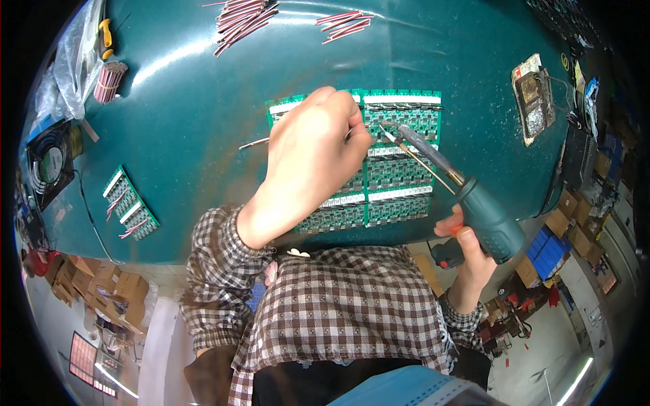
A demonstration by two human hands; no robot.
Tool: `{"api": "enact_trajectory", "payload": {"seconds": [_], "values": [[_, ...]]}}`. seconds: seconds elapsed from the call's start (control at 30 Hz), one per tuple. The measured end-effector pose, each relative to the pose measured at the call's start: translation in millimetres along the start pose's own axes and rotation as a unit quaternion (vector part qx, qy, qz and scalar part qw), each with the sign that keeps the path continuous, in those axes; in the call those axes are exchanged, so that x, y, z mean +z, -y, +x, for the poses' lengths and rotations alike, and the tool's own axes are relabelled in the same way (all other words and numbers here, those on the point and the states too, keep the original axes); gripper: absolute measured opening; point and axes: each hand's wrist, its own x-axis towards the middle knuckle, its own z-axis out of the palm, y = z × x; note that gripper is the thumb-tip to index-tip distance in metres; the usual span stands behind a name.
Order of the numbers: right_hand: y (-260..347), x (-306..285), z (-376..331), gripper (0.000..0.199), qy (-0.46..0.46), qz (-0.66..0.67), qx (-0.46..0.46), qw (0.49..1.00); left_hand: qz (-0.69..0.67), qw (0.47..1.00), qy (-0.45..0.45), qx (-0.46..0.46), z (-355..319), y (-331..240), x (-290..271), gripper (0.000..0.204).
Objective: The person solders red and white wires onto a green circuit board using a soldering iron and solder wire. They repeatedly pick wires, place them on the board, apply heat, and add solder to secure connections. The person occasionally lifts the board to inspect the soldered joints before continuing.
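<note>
Though both curled, two hands (310, 150): right hand (476, 265) around one soldering gun (493, 220), left hand's (310, 150) contents unclear

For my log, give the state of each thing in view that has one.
Left hand: closed, over the circuit boards.
Right hand: closed around the soldering gun.
Soldering gun: held, tip over the boards; heat not visible.
Circuit boards: flat, partly covered by the left hand.
Smaller board: lying apart, leftward.
Wires: loosely piled.
Fan: spinning or not, unclear.
</note>
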Motion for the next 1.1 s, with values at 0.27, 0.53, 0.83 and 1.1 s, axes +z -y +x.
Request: {"api": "enact_trajectory", "payload": {"seconds": [0.27, 0.53, 0.83, 1.1], "values": [[-5.0, 1.6, -0.5, 0.043, -0.001, -0.054, -0.018, 0.998, -0.007, 1.0, 0.008, 0.009, -2.7, -0.5, -0.9, 0.012], [-4.7, 0.0, -0.2, 0.031, 0.02, -0.011, -0.001, 1.0, -0.022, 0.999, 0.024, -0.01, -4.0, -2.5, -1.8, 0.012], [-4.9, 1.9, -0.7, 0.031, 0.02, -0.001, 0.003, 1.0, -0.019, 1.0, 0.023, -0.008, -4.2, -1.3, -1.3, 0.012], [-4.0, 3.9, -1.3, 0.031, 0.015, -0.008, -0.001, 1.0, -0.014, 1.0, 0.015, -0.001, -3.6, -1.5, -1.0, 0.012]]}}
